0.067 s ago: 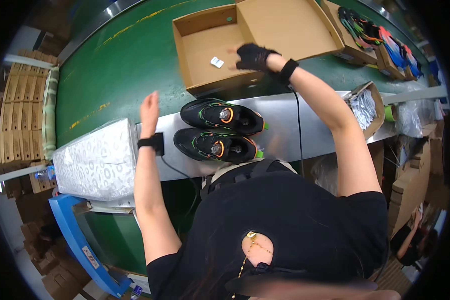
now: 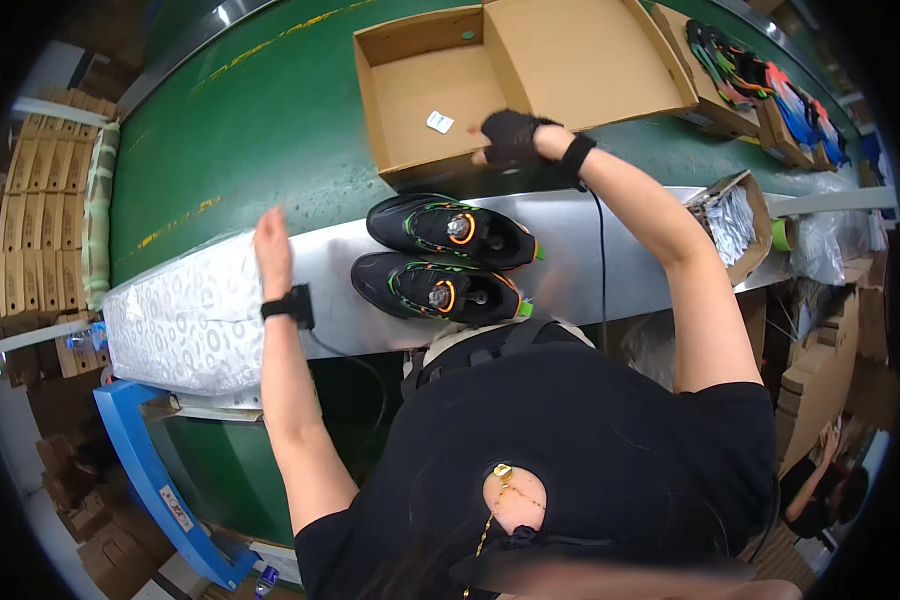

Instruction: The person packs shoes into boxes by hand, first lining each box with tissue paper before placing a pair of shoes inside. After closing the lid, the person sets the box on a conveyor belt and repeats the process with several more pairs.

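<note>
My right hand (image 2: 511,137), in a black fingerless glove, grips the near wall of an open cardboard shoe box (image 2: 407,95) on the green conveyor belt (image 2: 240,130). A small white packet (image 2: 439,122) lies inside the box. Its lid (image 2: 575,55) is folded open to the right. Two black shoes (image 2: 448,228) (image 2: 432,290) with orange dials and green trim lie side by side on the metal ledge (image 2: 610,235) just in front of the box. My left hand (image 2: 273,250), with a black wrist device, lies flat and open at the right edge of a stack of white patterned tissue paper (image 2: 175,325).
A carton of silver packets (image 2: 730,222) sits at the ledge's right end. More open boxes with colourful shoes (image 2: 760,75) stand at the far right of the belt. Flat cardboard stacks (image 2: 35,220) line the left side. A blue frame (image 2: 140,450) runs below the paper.
My right hand has drawn back from inside the box to its near wall. My left hand has slid a little left and closer to me, toward the paper.
</note>
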Motion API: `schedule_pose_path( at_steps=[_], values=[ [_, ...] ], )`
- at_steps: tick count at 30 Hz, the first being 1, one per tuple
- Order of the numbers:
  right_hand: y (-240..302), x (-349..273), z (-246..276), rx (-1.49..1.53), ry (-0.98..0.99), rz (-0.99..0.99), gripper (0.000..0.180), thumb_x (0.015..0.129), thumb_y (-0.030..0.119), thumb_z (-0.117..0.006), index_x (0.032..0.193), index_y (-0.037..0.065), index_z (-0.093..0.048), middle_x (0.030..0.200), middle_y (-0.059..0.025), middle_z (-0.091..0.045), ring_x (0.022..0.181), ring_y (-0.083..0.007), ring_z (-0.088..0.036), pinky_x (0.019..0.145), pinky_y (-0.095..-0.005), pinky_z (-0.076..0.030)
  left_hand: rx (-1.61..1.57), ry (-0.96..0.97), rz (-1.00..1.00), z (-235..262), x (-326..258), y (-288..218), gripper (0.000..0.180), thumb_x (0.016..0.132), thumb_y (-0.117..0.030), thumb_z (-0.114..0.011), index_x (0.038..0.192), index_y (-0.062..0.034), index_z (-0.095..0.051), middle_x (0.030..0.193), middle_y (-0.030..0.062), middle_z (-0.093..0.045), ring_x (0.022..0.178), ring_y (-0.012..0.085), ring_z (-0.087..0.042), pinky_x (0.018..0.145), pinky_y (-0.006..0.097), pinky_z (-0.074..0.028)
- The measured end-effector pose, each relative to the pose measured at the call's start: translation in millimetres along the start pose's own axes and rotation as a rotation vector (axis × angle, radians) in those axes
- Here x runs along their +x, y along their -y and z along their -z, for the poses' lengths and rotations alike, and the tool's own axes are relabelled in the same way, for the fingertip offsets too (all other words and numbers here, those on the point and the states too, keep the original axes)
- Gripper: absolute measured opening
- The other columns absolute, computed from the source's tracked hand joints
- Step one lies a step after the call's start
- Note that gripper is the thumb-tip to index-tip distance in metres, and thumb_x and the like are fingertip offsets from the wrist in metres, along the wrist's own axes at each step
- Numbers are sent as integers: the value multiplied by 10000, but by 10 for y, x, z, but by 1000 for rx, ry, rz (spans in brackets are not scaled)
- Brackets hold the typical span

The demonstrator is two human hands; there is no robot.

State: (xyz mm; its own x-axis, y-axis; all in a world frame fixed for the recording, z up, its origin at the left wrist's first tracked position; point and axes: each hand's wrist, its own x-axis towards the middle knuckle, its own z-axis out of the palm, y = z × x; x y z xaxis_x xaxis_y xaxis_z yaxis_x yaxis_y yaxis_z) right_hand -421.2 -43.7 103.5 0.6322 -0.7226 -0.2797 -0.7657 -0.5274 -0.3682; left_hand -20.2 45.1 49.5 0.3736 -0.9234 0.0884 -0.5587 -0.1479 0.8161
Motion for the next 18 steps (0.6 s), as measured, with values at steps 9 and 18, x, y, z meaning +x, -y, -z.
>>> schedule_pose_path(
  at_steps=[9,18],
  values=[
    [36,128,-212,26,-300,-126,284,745,332,-544,865,80,-597,826,-159,-596,798,-319,-566,696,-396,-442,807,-65,378,1491,-879,1400,652,814,-454,-434,1259,2,-293,1319,233,-230,1233,335,-214,941,503,-221],
    [78,219,481,74,-330,35,315,753,333,-536,870,43,-576,818,-180,-583,809,-326,-558,681,-388,-440,947,-158,275,1562,-1014,1302,429,863,-371,-379,1173,-88,-463,1234,200,-389,1120,341,-379,865,471,-337]
  ],
)
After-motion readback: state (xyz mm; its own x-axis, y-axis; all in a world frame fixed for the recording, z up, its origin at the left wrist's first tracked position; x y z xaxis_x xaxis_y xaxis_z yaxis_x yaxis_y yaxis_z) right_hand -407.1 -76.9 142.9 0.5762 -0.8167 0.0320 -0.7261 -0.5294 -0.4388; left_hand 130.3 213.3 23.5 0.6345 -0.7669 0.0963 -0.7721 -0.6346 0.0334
